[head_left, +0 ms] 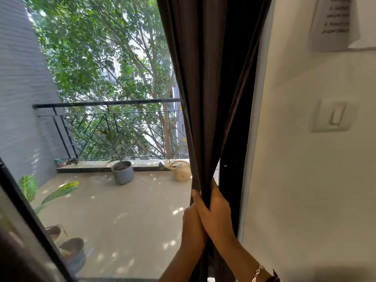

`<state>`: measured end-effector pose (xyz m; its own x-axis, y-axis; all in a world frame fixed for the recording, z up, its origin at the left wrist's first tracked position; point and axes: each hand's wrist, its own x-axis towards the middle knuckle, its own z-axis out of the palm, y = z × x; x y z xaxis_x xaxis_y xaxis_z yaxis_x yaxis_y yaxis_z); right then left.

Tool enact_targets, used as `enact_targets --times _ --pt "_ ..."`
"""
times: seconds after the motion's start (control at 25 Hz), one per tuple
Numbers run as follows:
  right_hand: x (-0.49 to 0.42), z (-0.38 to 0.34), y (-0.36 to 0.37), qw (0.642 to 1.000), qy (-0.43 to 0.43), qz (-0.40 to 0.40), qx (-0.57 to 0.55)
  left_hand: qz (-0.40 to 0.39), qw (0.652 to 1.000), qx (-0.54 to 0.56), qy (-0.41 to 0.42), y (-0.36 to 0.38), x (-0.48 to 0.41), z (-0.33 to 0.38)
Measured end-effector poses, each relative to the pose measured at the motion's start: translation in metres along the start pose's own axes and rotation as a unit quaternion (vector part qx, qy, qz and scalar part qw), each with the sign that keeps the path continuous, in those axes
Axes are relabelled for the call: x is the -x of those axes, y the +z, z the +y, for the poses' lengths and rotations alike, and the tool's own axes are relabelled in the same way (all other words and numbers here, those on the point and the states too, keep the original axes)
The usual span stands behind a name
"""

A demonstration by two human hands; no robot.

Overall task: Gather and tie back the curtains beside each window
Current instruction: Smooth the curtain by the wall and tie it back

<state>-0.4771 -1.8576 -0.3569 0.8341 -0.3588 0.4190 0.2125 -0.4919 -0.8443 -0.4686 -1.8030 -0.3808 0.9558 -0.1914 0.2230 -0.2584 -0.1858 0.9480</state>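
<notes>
A dark brown curtain (211, 88) hangs bunched at the right side of a large window (101, 119), narrowing to a tight waist low down. My left hand (193, 218) grips the gathered cloth from the left, its thumb lying up along the folds. My right hand (216, 212) wraps round the same bunch from the right, touching the left hand. A bracelet shows on my right wrist. No tie-back cord or band is visible.
A cream wall (305, 190) stands right of the curtain with a light switch (333, 117) and a taped paper notice (337, 21). Outside lie a balcony floor, a black railing (105, 103), potted plants (122, 171) and a watering can (181, 170). A dark window frame (30, 220) crosses lower left.
</notes>
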Motion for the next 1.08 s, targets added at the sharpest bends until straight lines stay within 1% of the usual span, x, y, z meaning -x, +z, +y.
enact_targets --times 0.08,0.16,0.2,0.24,0.28,0.36,0.4,0.44,0.48,0.56,0.6,0.64,0.72,0.8,0.96,1.0,1.04,1.08 --pt "-0.001 0.003 -0.003 0.999 0.007 0.012 0.047 -0.036 0.999 -0.010 0.005 -0.006 0.003 -0.004" --pt "0.000 0.005 -0.008 0.997 0.009 0.014 0.076 -0.106 0.993 -0.014 0.055 -0.025 -0.005 -0.003" --pt "0.002 0.007 -0.011 0.996 0.007 0.013 0.083 -0.135 0.989 0.008 0.057 -0.038 -0.012 0.000" --pt "0.004 0.008 -0.015 0.996 0.003 0.012 0.084 -0.133 0.990 0.037 0.043 -0.051 -0.021 0.005" --pt "0.007 0.009 -0.017 0.996 -0.001 0.009 0.084 -0.097 0.992 0.078 0.031 -0.061 -0.033 0.008" --pt "0.013 0.010 -0.020 0.997 -0.005 0.003 0.082 0.034 0.992 0.118 0.029 -0.074 -0.062 0.015" --pt "0.016 0.009 -0.021 0.997 -0.005 -0.003 0.078 0.069 0.990 0.122 0.031 -0.075 -0.075 0.021" --pt "0.019 0.009 -0.022 0.997 -0.007 -0.014 0.070 0.072 0.988 0.133 0.027 -0.073 -0.086 0.027" --pt "0.022 0.009 -0.024 0.997 -0.011 -0.031 0.064 0.048 0.986 0.161 0.010 -0.070 -0.094 0.032" --pt "0.026 0.008 -0.030 0.996 -0.019 -0.067 0.059 -0.028 0.968 0.244 -0.050 -0.062 -0.104 0.035" --pt "0.027 0.009 -0.034 0.995 -0.022 -0.076 0.060 -0.061 0.958 0.270 -0.076 -0.059 -0.103 0.034" --pt "0.027 0.010 -0.037 0.995 -0.023 -0.078 0.060 -0.094 0.953 0.274 -0.089 -0.058 -0.102 0.031" --pt "0.025 0.014 -0.044 0.995 -0.012 -0.062 0.071 -0.144 0.947 0.271 -0.099 -0.056 -0.096 0.021" --pt "0.022 0.016 -0.049 0.995 0.009 -0.032 0.095 -0.172 0.947 0.258 -0.089 -0.059 -0.088 0.014" --pt "0.019 0.017 -0.054 0.991 0.009 0.035 0.126 -0.222 0.954 0.201 -0.018 -0.062 -0.064 0.002" --pt "0.019 0.016 -0.053 0.990 0.006 0.050 0.135 -0.224 0.959 0.172 -0.009 -0.059 -0.058 0.001" --pt "0.019 0.014 -0.051 0.988 0.004 0.062 0.142 -0.208 0.969 0.134 0.003 -0.053 -0.052 0.001" --pt "0.019 0.012 -0.049 0.986 0.002 0.069 0.149 -0.164 0.982 0.093 0.021 -0.044 -0.046 0.001"
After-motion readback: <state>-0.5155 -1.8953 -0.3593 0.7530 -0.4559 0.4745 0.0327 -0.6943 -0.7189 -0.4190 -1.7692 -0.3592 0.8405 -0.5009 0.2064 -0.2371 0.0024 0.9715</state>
